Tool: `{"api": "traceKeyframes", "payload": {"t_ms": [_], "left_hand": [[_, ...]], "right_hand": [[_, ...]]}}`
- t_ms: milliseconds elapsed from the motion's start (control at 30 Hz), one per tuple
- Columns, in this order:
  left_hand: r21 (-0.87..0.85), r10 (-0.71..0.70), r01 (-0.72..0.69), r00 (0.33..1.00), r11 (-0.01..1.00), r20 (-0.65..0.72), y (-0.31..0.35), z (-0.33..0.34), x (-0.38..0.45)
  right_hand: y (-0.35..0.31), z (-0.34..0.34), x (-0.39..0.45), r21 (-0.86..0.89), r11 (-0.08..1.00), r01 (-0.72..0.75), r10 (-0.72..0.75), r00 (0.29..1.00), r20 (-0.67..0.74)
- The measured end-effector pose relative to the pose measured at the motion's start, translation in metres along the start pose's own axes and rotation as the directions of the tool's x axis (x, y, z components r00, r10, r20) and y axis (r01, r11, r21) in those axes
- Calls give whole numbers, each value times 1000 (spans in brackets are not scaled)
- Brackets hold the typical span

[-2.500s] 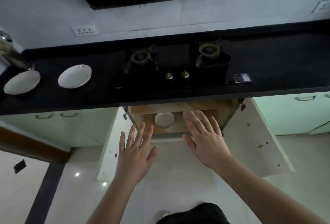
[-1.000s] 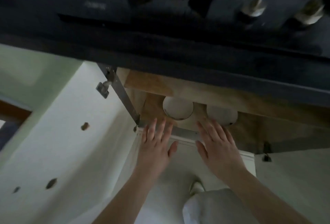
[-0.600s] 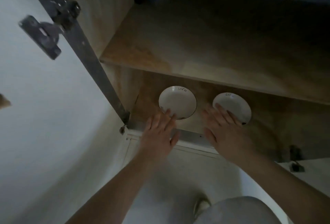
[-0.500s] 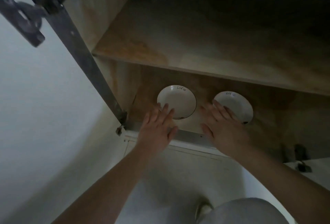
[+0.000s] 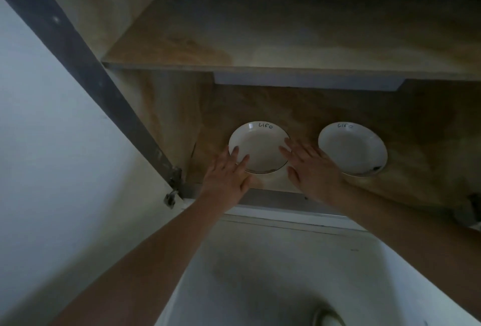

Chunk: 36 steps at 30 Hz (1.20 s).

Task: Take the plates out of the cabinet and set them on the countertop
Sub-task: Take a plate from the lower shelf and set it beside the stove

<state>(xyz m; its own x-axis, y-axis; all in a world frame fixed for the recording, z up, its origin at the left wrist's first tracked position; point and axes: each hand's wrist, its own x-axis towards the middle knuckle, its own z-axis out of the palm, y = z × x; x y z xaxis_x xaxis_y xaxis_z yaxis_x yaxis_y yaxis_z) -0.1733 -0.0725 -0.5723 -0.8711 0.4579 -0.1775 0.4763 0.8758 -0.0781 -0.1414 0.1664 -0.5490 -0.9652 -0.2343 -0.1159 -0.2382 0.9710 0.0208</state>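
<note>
— Where are our hands?
— Our left hand (image 5: pixel 226 174) and right hand (image 5: pixel 311 167), fingers straight, flank the left plate (image 5: pixel 259 146) and touch its rim.
— And the plates?
— Both round, white and glossy, the right plate (image 5: pixel 352 148) too, on the wooden cabinet floor (image 5: pixel 416 169).

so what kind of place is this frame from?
Most likely inside a low kitchen cabinet: a wooden shelf above, two white plates on the wooden bottom board, and an open door's hinge at left. Both hands reach toward the left plate.
</note>
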Motion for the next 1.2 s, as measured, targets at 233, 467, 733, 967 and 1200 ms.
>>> {"api": "traceKeyframes", "payload": {"t_ms": [233,467,733,967,1200], "left_hand": [[-108,-20,27,997,994,72,-21,19,29],[-700,-238,333,943,632,233,-20,42,52],[-863,-332,396,806,-312,490,-18,44,67],[-719,-200,299,830,-628,520,-27,45,78],[-644,-135,379,787,-665,602,-39,43,72]], "right_hand": [[14,40,36,37,999,-7,9,998,-60],[35,59,63,553,827,-98,176,980,-88],[33,67,79,951,157,-266,386,903,189],[37,69,89,878,-429,-212,365,848,384],[40,72,91,836,-460,-299,367,794,485]]}}
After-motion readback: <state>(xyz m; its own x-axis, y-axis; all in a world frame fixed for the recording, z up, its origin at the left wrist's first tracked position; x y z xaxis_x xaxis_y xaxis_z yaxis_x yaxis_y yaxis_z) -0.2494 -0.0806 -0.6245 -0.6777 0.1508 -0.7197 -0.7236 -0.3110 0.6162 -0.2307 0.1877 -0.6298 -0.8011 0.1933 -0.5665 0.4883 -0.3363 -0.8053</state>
